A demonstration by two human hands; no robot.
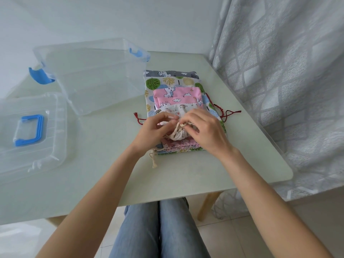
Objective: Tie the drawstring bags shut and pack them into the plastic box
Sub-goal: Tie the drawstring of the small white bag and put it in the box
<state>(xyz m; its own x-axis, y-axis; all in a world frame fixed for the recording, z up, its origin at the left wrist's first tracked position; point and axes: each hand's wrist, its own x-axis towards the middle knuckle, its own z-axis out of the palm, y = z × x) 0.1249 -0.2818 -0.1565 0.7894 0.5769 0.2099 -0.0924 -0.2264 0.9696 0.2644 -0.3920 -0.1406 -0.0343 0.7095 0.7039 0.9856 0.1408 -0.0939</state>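
As cloth's soft, light | left hand (154, 127) + right hand (202, 131) fingers curled, pinching cream bag (177, 135) cord at gathered neck (best hold) | plastic box (96, 75) empty

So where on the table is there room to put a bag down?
The biggest bare patch of table lies near its front edge, between the lid and the left hand. A narrower bare strip runs right of the bag stack, toward the curtain. The middle is crowded: stack, both hands, right hand, and the open plastic box beside them.
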